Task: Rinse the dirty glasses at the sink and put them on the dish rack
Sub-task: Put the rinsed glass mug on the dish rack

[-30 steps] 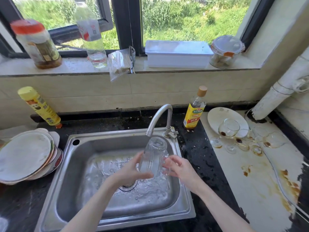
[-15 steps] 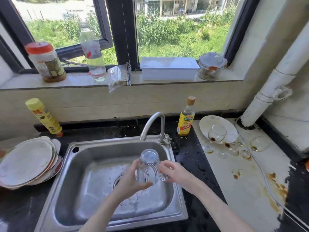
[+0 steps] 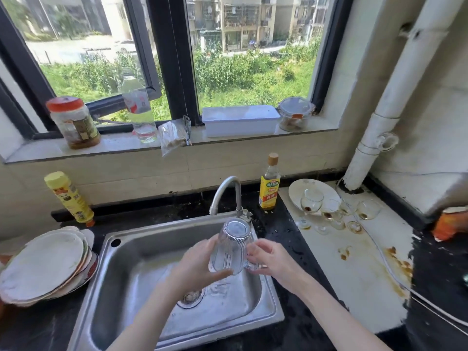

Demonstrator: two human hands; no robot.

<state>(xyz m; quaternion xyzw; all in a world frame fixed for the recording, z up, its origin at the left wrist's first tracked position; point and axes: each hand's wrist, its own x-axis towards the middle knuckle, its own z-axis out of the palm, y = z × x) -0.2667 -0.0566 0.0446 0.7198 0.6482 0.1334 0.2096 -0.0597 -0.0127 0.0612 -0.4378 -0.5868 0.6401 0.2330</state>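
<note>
A clear ribbed glass mug (image 3: 231, 247) hangs upside down over the steel sink (image 3: 121, 282), base toward the camera, below the faucet spout (image 3: 222, 192). My left hand (image 3: 196, 268) wraps around its left side near the rim. My right hand (image 3: 271, 259) holds its handle on the right side. No water stream shows at the spout. Several dirty stemmed glasses (image 3: 329, 211) with brown dregs stand and lie on the white counter to the right, beside a white plate (image 3: 297, 192). No dish rack is in view.
A stack of dirty plates (image 3: 43, 267) sits left of the sink. A yellow bottle (image 3: 68, 196) and an oil bottle (image 3: 269, 186) stand against the backsplash. Jars, a water bottle and a white box (image 3: 240, 120) line the windowsill. A white pipe (image 3: 374, 122) rises at the right.
The camera has tilted up, showing more window. Both hands have kept hold of the inverted mug and raised it a little over the sink.
</note>
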